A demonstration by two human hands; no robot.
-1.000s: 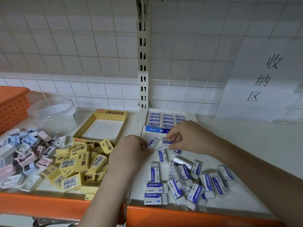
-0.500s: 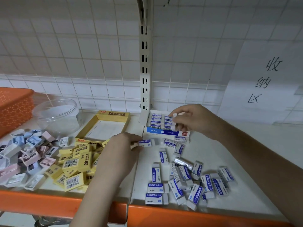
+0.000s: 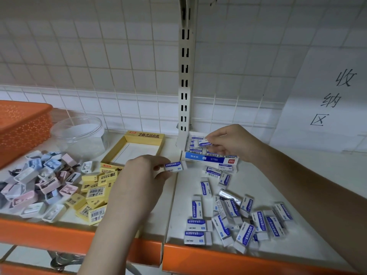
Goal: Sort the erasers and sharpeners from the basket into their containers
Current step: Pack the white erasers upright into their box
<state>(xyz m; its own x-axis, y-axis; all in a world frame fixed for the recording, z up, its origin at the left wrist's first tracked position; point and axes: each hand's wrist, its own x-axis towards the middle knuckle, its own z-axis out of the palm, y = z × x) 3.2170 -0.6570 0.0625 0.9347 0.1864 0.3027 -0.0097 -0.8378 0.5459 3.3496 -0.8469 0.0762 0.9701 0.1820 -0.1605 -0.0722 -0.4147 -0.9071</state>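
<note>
Right of centre, the right hand (image 3: 230,142) pinches a blue-and-white eraser (image 3: 204,144) over the eraser box (image 3: 210,158) by the shelf upright. Centre frame, the left hand (image 3: 139,179) pinches another eraser (image 3: 175,166) just left of that box. Loose erasers (image 3: 236,219) lie at lower right of the shelf (image 3: 278,262); yellow erasers (image 3: 95,193) and sharpeners (image 3: 37,183) sit at left.

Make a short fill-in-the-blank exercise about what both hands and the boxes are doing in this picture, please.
1. The right hand holds a blue-and-white eraser over the ____ box.
2. The left hand pinches another ____.
3. The yellow box holds ____ erasers.
4. The sharpeners lie piled in front of the clear ____.

Missing words: blue-and-white; eraser; no; jar
</note>
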